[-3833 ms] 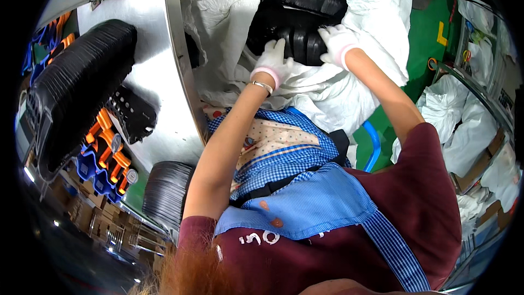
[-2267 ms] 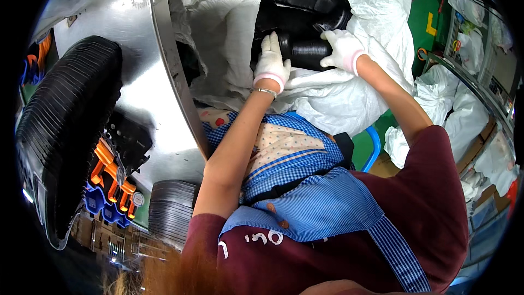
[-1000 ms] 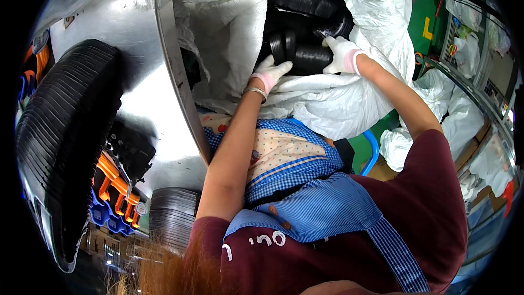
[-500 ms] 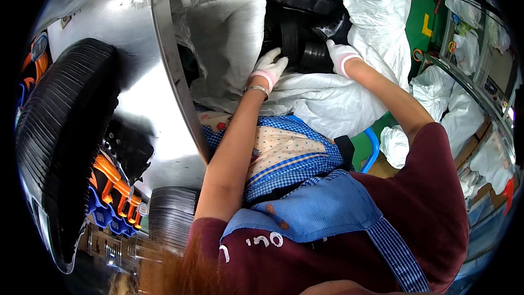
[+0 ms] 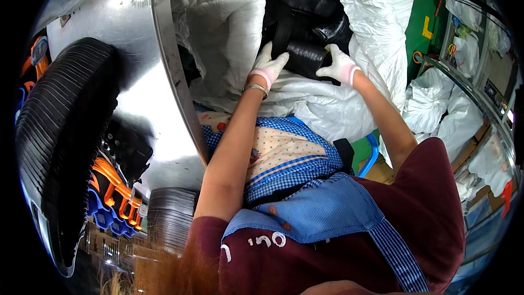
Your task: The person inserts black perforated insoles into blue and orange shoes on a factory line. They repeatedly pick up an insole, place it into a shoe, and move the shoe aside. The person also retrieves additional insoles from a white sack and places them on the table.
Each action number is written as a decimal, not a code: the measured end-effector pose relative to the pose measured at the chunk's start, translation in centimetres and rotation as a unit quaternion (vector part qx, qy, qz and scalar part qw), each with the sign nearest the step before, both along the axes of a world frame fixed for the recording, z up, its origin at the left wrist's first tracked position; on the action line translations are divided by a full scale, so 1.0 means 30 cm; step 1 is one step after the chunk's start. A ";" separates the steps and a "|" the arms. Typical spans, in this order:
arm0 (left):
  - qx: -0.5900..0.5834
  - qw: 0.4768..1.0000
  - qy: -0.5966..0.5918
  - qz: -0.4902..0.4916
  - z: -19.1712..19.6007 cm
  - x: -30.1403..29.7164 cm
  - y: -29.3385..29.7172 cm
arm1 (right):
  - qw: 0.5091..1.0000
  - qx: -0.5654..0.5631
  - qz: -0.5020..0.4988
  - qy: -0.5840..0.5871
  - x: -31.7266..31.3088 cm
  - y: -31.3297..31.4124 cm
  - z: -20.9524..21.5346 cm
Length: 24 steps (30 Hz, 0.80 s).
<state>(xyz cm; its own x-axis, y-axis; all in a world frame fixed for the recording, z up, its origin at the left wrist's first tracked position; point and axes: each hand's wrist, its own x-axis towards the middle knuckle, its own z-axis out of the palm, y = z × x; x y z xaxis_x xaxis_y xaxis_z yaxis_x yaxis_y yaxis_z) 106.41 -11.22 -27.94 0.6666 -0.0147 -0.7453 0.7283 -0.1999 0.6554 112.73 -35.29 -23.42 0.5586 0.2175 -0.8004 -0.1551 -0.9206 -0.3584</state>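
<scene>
A big white woven sack [image 5: 229, 49] gapes in front of me, with glossy black bundles [image 5: 308, 3] inside it. At the near side of its mouth lies a short, rounded black bundle [image 5: 305, 58], its exact kind unclear. My left hand [image 5: 269, 66], in a white glove with a pink cuff, grips the left end of this bundle. Around its right end curl the thumb and fingers of my right hand [image 5: 339, 66], gloved the same way. The bundle's underside is hidden.
To the left stands a metal table [image 5: 128, 65] with a long curved stack of thin black pieces [image 5: 60, 109] on it. Orange-handled tools [image 5: 112, 177] sit in a blue holder [image 5: 103, 210] below. White bags [image 5: 428, 98] and a wire rack [image 5: 469, 84] are at the right.
The short bundle has turned, so its smooth side now faces up and it tilts down to the right. My right hand has come lower and closer round its end; the left has shifted slightly.
</scene>
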 end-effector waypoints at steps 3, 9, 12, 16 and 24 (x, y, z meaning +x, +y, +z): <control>-0.002 0.999 0.032 0.023 -0.012 0.020 0.012 | 0.994 0.095 -0.056 0.009 0.009 -0.050 -0.064; -0.108 0.981 0.109 0.116 -0.011 0.042 0.056 | 0.846 0.319 -0.381 0.191 0.117 0.061 0.057; -0.105 0.959 0.178 0.192 0.030 0.051 0.085 | 0.788 0.285 -0.471 0.275 0.081 0.077 -0.007; -0.077 0.966 0.192 0.154 0.137 0.099 0.073 | 0.644 0.337 -0.583 0.363 0.027 0.073 -0.018; 0.020 0.989 -0.054 0.136 0.318 0.101 0.053 | 0.625 0.428 -0.563 0.332 0.041 0.104 0.138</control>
